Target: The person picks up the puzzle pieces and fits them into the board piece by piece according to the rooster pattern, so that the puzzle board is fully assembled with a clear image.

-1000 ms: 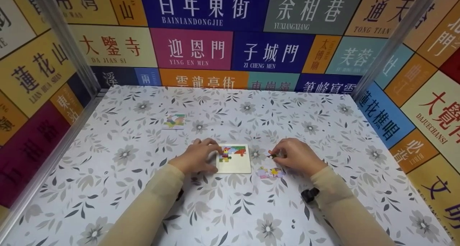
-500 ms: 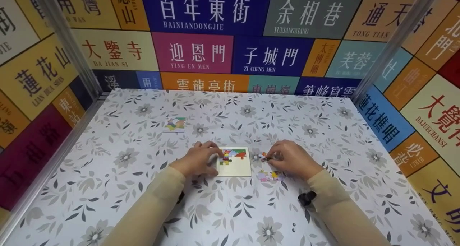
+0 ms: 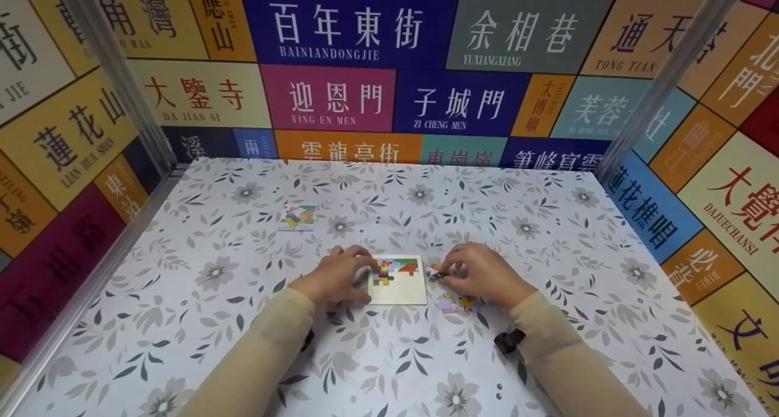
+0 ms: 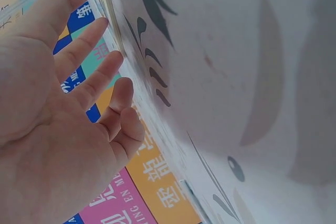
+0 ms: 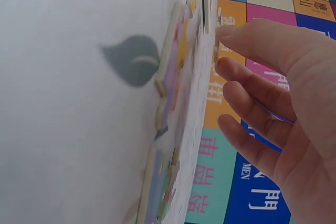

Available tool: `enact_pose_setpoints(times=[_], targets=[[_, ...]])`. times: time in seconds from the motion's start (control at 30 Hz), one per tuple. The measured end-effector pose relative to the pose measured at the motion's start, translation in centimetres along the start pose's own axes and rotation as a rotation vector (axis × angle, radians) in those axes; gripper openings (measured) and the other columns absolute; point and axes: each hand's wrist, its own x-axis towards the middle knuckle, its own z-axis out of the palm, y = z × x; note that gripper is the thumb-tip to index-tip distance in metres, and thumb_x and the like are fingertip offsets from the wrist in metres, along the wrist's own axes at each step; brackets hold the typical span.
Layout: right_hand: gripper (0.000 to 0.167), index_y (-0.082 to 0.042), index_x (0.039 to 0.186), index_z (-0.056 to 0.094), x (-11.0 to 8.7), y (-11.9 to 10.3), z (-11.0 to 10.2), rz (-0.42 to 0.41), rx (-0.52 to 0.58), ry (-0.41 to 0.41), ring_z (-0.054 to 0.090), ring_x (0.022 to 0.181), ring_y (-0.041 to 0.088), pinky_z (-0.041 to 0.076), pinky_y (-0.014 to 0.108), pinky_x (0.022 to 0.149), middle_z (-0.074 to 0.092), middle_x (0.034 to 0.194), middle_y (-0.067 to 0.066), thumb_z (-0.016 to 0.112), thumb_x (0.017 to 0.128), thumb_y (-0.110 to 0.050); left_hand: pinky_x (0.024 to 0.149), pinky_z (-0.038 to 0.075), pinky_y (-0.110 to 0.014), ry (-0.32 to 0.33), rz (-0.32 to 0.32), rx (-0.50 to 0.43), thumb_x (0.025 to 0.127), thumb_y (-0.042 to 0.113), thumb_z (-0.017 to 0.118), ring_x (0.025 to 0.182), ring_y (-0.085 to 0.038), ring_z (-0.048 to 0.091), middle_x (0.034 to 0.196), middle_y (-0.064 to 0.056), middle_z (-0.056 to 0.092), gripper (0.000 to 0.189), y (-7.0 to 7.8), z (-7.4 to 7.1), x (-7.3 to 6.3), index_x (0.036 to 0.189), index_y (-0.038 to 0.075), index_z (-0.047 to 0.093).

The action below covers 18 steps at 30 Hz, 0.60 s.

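Observation:
In the head view, a small cream puzzle board lies mid-table with a few colourful pieces fitted along its top and left. My left hand holds the board at its left side, thumb near the lower corner and index finger over the upper part. In the left wrist view its fingertips touch the board's edge. Just right of the board, my right hand pinches a small puzzle piece between thumb and index finger. The right wrist view shows that piece edge-on, the other fingers loosely bent.
Loose pink, purple and yellow puzzle pieces lie below the right hand. A colourful square picture lies farther back on the left. The flowered table covering meets panels of printed signs at the back and sides.
My right hand has moved left toward the board with the pinched puzzle piece. My left hand stays at the board's left side. The head view has tilted up slightly.

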Motion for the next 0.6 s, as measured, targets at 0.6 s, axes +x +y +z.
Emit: enact_pose_setpoints(times=[0.6], targets=[[0.012, -0.021, 0.101, 0.083, 2.5, -3.0, 1.6, -0.099, -0.06, -0.031, 0.067, 0.1, 0.017, 0.056, 0.04, 0.091, 0.074, 0.105, -0.004, 0.08, 0.089, -0.023, 0.109, 0.039, -0.055, 0.013, 0.05, 0.013, 0.082, 0.026, 0.088, 0.129, -0.034, 0.044, 0.149, -0.003, 0.05, 0.053, 0.0, 0.0, -0.2, 0.131, 0.024, 0.068]])
